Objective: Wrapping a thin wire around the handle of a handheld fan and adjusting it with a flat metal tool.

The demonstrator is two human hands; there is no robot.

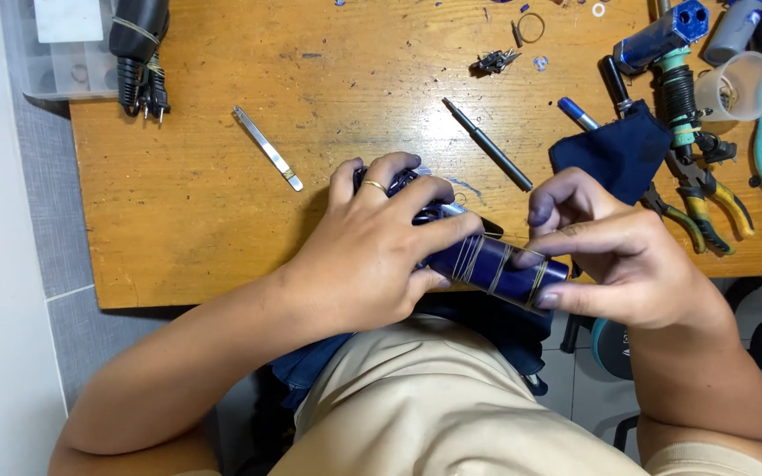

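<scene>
Left hand (372,251) fingers clamped over the dark blue cylinder (496,264) wrapped in rubber bands; right hand (619,264) pinches its end at four o'clock, at the worktop's (196,194) near edge. Pliers (707,203) lie at two o'clock.

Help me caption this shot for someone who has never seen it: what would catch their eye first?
First, the two hands meeting at the table's near edge: the left hand wraps a dark blue cylinder bound with rubber bands, while the right hand, its fingertips stained blue, pinches the other end. Next, the clutter of tools at the wooden table's far right, including yellow-handled pliers, and a slim metal strip lying alone to the left.
</scene>
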